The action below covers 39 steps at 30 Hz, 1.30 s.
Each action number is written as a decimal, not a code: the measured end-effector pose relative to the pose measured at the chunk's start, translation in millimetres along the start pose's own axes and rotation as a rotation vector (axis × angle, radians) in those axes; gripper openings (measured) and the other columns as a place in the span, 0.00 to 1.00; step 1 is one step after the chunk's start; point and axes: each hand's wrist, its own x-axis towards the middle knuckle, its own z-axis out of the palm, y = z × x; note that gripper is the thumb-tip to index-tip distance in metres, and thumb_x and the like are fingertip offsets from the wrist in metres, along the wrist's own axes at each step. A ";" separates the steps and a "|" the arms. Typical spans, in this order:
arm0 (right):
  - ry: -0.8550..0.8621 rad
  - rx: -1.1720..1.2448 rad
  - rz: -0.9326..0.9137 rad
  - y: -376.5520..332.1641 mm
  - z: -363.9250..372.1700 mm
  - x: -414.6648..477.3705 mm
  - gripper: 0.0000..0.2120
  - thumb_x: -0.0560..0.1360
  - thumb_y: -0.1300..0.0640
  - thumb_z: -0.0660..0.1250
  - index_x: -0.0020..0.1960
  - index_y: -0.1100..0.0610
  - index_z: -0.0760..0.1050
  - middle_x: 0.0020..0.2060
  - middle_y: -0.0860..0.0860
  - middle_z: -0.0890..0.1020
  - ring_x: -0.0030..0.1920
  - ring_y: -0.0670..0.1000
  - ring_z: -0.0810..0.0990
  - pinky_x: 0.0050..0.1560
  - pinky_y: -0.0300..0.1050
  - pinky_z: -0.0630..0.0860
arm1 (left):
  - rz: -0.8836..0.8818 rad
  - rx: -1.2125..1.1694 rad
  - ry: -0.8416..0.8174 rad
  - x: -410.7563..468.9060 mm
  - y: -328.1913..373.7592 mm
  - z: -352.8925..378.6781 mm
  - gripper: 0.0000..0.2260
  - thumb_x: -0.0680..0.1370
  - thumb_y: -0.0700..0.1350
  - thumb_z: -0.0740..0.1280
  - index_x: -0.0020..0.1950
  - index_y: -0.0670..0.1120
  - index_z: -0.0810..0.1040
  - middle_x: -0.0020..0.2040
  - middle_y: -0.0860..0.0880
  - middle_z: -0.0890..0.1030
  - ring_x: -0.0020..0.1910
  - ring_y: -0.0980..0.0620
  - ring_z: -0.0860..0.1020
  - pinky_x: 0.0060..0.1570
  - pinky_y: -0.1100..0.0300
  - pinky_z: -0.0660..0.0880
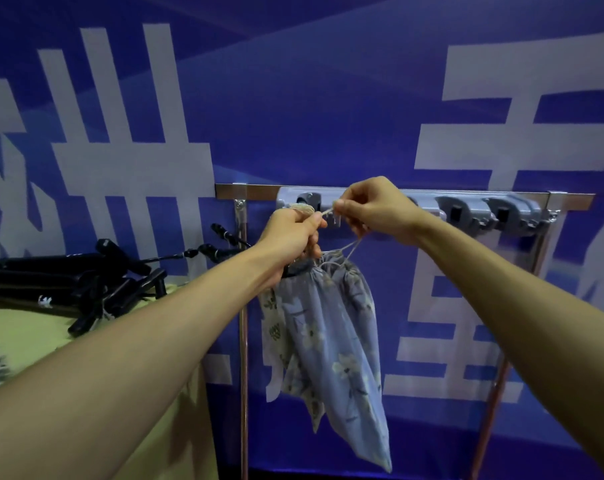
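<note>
Both arms reach up to the middle of the frame, where the two hands meet just in front of a wall rack. The left hand [290, 233] has its fingers curled tight round the gathered neck of a blue floral drawstring bag [328, 341], and a small bundle of pale cord [301, 207] sits on top of the fist. The right hand [373, 209], just to the right of it, pinches a short stretch of the same cord between thumb and forefinger. Its other fingers are curled loosely underneath. From that hand a loop of cord drops down and left to the mouth of the bag.

The bag hangs straight down from the left fist into the lower middle of the frame, touching nothing else that I can see. A paler patterned strip of cloth shows along its left edge; I cannot tell whether it is a second bag.

Behind the hands a grey holder strip [467, 209] with dark clips runs along a metal rail [259, 190], which is carried on an upright post [243, 341]. A blue banner [311, 116] with large white characters fills the background. At the lower left stands a table [23, 341] under a yellow-green cloth, with a pile of black stands [68, 278] lying on it.
</note>
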 end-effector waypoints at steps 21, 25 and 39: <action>-0.018 -0.351 0.233 -11.0 23.2 13.4 0.12 0.72 0.69 0.59 0.49 0.66 0.79 0.41 0.62 0.85 0.42 0.58 0.85 0.48 0.56 0.82 | -0.174 0.112 -0.210 12.6 -21.2 -6.5 0.11 0.80 0.37 0.61 0.60 0.42 0.77 0.48 0.45 0.79 0.46 0.52 0.77 0.38 0.61 0.76; 0.073 -0.472 0.189 -31.3 21.6 0.0 0.12 0.70 0.67 0.59 0.48 0.67 0.79 0.39 0.64 0.83 0.40 0.62 0.83 0.44 0.57 0.82 | -0.153 0.168 -0.180 -15.4 -7.2 -47.3 0.12 0.80 0.37 0.62 0.64 0.42 0.75 0.55 0.43 0.80 0.53 0.51 0.78 0.46 0.60 0.77; -0.248 -0.580 -0.193 -162.0 173.3 -28.4 0.08 0.72 0.60 0.62 0.44 0.59 0.79 0.41 0.59 0.83 0.42 0.61 0.81 0.45 0.56 0.80 | -0.178 0.474 0.007 -155.2 6.2 -237.3 0.10 0.78 0.33 0.60 0.55 0.40 0.77 0.45 0.42 0.84 0.41 0.49 0.81 0.40 0.65 0.77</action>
